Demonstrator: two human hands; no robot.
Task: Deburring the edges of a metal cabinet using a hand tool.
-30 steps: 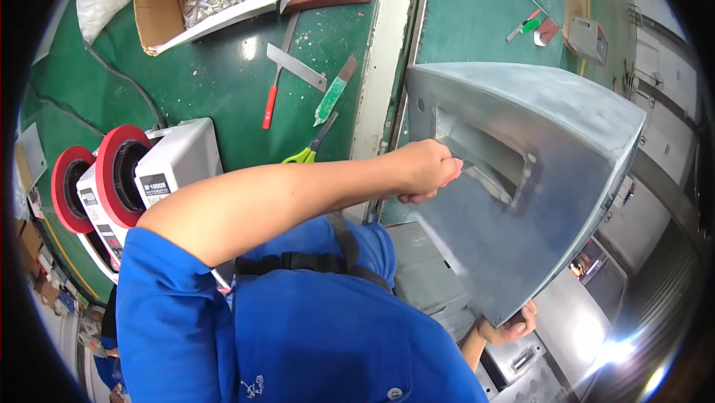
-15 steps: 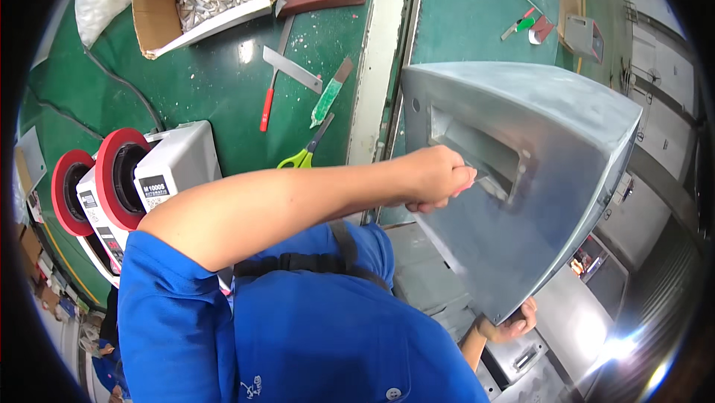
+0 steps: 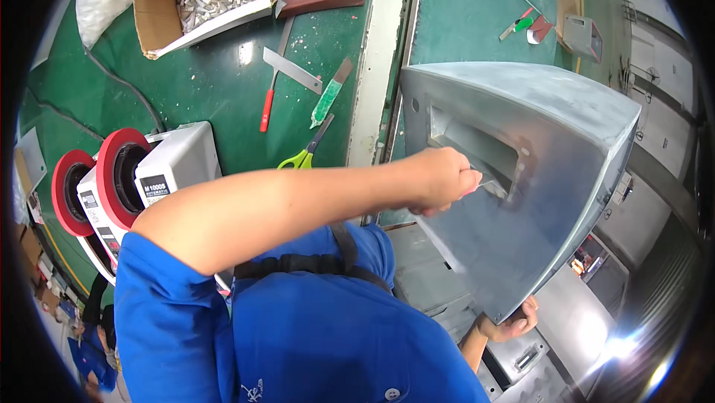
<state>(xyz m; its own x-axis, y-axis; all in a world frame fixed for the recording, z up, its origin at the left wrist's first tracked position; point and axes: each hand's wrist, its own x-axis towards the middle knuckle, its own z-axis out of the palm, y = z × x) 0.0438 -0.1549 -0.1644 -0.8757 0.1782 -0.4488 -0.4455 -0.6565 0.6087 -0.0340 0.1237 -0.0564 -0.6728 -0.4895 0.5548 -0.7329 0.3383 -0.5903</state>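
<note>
A large grey metal housing (image 3: 484, 239) stands tilted before me, with a rectangular opening (image 3: 484, 147) in its face. My left hand (image 3: 445, 182) is closed round a thin metal-bladed tool (image 3: 490, 184), its blade at the opening's lower edge; most of the tool is hidden in the fist. Under the housing's bottom corner, my right hand (image 3: 514, 321) curls its fingers against the edge. Left of the housing lie yellow-green scissors (image 3: 302, 157), a green-handled scraper (image 3: 331, 94), a red-handled tool (image 3: 267, 109) and a flat metal blade (image 3: 293, 70).
A white tape dispenser (image 3: 179, 157) with red-rimmed wheels stands on the green table (image 3: 231, 142). Behind it sits a cardboard box (image 3: 160, 8) of small metal pieces. A brown strip (image 3: 320, 1) lies beside the box. At lower left, another person (image 3: 93, 351) is partly visible.
My left hand has shifted slightly right and turned a little, and more of the tool's blade shows. My right hand stays in place. The other person at lower left shows more.
</note>
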